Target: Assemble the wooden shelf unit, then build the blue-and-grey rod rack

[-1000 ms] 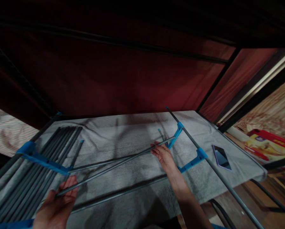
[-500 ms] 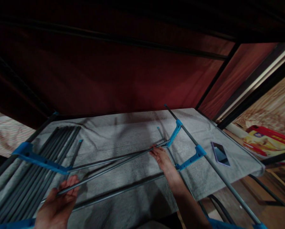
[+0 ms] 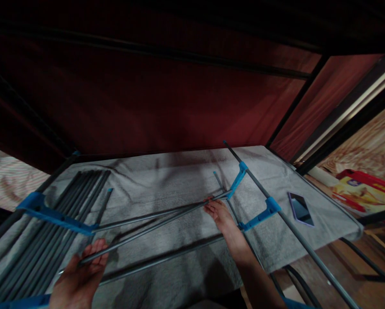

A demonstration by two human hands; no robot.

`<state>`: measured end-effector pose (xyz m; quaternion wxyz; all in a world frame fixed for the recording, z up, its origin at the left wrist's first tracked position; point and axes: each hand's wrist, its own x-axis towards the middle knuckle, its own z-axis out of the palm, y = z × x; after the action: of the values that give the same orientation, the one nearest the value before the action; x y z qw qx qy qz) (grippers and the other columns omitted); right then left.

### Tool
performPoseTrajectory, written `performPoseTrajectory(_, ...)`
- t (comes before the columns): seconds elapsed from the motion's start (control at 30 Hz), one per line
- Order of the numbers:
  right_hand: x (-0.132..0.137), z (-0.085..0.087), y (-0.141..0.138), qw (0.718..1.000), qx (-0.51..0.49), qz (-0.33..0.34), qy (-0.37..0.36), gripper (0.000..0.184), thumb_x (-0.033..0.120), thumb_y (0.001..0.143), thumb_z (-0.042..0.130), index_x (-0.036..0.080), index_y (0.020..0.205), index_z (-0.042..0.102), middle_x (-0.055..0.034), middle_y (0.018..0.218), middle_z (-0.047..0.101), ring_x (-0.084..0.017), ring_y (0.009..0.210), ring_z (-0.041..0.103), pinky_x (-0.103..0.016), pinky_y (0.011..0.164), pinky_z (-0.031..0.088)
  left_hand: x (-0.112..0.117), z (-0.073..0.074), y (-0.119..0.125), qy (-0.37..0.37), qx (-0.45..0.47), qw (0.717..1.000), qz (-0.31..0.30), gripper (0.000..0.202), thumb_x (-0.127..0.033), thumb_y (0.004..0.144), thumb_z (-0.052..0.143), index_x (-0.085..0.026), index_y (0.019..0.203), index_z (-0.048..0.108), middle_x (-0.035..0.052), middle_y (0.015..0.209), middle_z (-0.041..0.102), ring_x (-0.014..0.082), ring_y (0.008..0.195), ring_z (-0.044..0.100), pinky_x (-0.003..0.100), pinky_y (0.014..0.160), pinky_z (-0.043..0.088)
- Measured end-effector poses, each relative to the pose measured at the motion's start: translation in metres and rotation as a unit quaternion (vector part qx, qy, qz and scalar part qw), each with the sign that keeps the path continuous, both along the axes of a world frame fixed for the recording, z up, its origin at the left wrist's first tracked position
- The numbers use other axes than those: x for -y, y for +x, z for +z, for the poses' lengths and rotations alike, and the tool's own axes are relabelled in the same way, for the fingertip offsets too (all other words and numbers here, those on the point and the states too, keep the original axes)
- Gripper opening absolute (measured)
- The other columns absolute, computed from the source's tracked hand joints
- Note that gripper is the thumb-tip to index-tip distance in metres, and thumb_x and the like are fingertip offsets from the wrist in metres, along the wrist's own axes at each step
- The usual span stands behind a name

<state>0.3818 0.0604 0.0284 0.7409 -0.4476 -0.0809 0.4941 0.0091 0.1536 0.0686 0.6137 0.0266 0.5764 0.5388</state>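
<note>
A: Biggest first: dark red fabric (image 3: 179, 103) fills the upper frame, with a grey cloth (image 3: 166, 180) spread out below it.

B: On that cloth, a right pole (image 3: 310, 250) slants down toward the lower right, while a left pole (image 3: 57, 174) runs along the left side.

A: Next, the bundle of grey rods (image 3: 47, 240), lying side by side at lower left!

B: And here's the long rod (image 3: 147, 231), climbing from lower left to just right of centre, crossing a second rod (image 3: 131, 220) near its far end.

A: That far end comes up to the blue upper right bracket (image 3: 237, 181); whether it's seated there, you can't tell from here.

B: On to the arms: the right forearm (image 3: 248, 264) angles up and leftward from the bottom edge, wrist nearly straight.

A: The right hand (image 3: 219, 213), right of centre, points its fingers to the upper left, lightly pinching the long rod near that far end.

B: Left hand (image 3: 78, 281), lower left: palm turned up, thumb over the rod, fingers curled loosely beneath, the near end poking out past the thumb.

A: And the smallest, a phone (image 3: 301, 209), lies on the cloth at right, well apart from both hands.
</note>
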Motion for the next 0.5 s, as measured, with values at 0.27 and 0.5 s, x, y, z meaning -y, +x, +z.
performPoseTrajectory(0.27, -0.003, 0.052, 0.006, 0.997, 0.061, 0.000, 0.040, 0.027, 0.031, 0.067, 0.084, 0.021, 0.088, 0.071, -0.0025, 0.089, 0.075, -0.015, 0.074, 0.067, -0.029, 0.073, 0.057, 0.013, 0.017, 0.013, 0.004, -0.005, 1.000, -0.029, 0.031, 0.000, 0.073, 0.045, -0.024, 0.073, 0.065, 0.0006, 0.078, 0.074, 0.0173, 0.117, 0.065, 0.022, 0.068, 0.063)
performPoseTrajectory(0.5, -0.004, 0.087, 0.015, 0.992, 0.106, 0.007, 0.073, 0.025, 0.029, 0.071, 0.082, 0.021, 0.092, 0.072, -0.0025, 0.090, 0.074, -0.014, 0.074, 0.067, -0.028, 0.072, 0.056, 0.007, 0.015, 0.021, -0.009, -0.016, 0.999, -0.029, 0.027, -0.003, 0.079, 0.049, -0.023, 0.067, 0.062, 0.0024, 0.074, 0.070, 0.0174, 0.109, 0.067, 0.018, 0.060, 0.061)
